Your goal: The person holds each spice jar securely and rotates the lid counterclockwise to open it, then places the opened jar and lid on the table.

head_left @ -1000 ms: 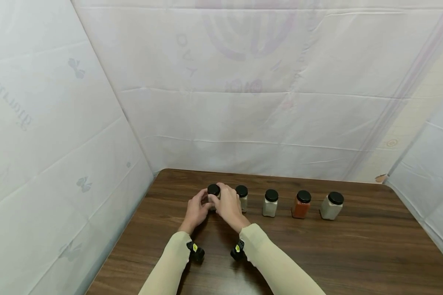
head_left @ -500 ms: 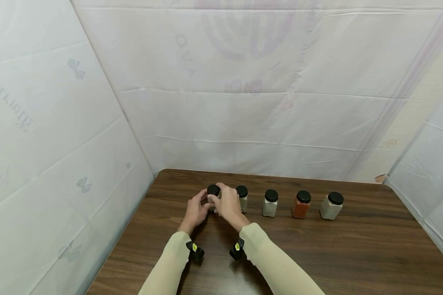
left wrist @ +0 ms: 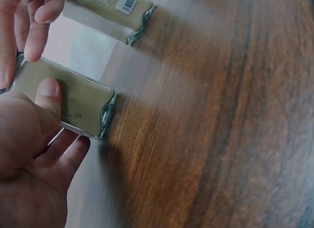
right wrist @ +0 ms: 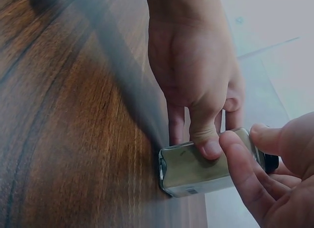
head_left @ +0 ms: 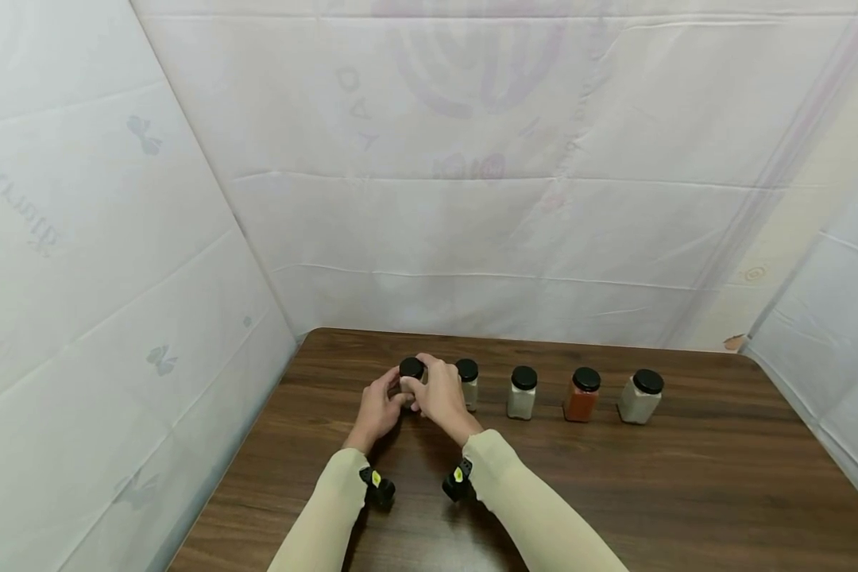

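Observation:
At the left end of a row of jars stands a square glass spice jar (left wrist: 81, 98) of olive-beige powder with a black lid (head_left: 411, 368). My left hand (head_left: 377, 411) grips its lower body, thumb on the near face and fingers behind, as the left wrist view shows. Higher up, my right hand (head_left: 443, 397) holds the jar near its neck; its thumb and fingers sit just below the black lid in the right wrist view. The jar's base meets the table. A second pale-powder jar (head_left: 469, 392) is just right of my right hand and partly hidden by it.
Farther right along the brown wooden table (head_left: 615, 492) stand a pale-powder jar (head_left: 522, 403), a red-orange jar (head_left: 581, 403) and a wider pale jar (head_left: 637, 405), all black-lidded. White printed sheeting (head_left: 415, 222) hangs behind the table and at both sides.

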{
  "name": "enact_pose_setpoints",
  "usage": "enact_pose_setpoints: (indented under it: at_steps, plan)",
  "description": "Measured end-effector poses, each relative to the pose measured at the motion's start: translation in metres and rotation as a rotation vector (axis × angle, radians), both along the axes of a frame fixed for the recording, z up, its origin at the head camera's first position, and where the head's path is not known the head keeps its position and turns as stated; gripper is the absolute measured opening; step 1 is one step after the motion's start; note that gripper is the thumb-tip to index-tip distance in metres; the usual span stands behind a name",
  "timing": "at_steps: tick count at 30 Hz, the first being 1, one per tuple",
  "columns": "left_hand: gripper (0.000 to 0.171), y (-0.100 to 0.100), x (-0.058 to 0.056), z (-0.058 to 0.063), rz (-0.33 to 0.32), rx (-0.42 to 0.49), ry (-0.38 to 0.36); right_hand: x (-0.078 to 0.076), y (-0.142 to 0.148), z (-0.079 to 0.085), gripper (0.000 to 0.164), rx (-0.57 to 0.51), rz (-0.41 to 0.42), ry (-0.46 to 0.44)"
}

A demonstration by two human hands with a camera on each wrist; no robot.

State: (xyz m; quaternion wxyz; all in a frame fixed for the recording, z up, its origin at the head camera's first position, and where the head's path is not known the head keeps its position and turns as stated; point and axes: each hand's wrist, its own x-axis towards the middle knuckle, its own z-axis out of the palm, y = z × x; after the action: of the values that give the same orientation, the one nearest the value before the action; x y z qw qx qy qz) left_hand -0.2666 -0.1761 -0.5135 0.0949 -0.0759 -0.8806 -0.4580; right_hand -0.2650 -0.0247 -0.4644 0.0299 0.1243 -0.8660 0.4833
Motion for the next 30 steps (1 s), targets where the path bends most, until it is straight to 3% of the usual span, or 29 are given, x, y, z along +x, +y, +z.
enact_pose_setpoints:
  at_steps: [30]
  plan:
    - [0.051,-0.0032,0.0007,0.0010,-0.019,0.007,-0.014,-0.0023,0.0046,0.0034,0.053,-0.059,0.071,-0.070]
